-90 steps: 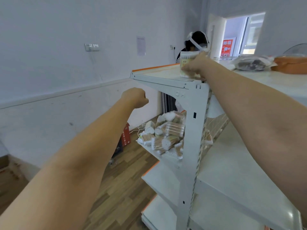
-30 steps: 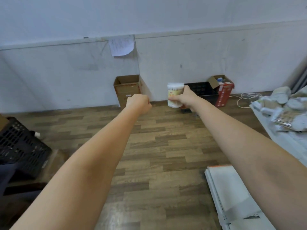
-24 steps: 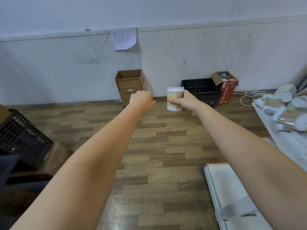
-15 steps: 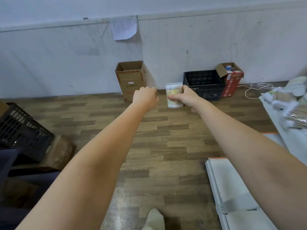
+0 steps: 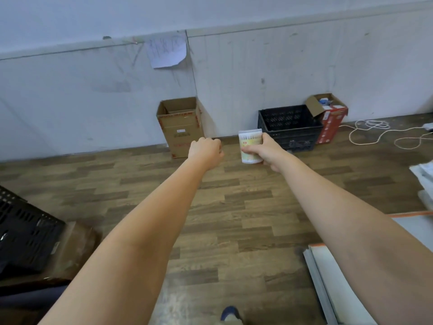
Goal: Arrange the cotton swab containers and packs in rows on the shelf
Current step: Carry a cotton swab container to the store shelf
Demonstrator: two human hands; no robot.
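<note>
**One tub in hand, shelf barely in view**

Our left hand [image 5: 206,150] is fisted, holding nothing. Our right hand [image 5: 266,152] grips the upright white-lidded cylindrical cotton swab tub [image 5: 249,146] over the floor. The white metal shelf [image 5: 346,273] sits far right; placing it remains.

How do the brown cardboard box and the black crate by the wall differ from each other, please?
The brown cardboard box is tall and narrow with solid sides; the black crate is lower, wider and perforated. The box stands left of the right hand and its cotton swab container; the crate sits right behind them. Both stand open-topped on the floor against the wall.
</note>
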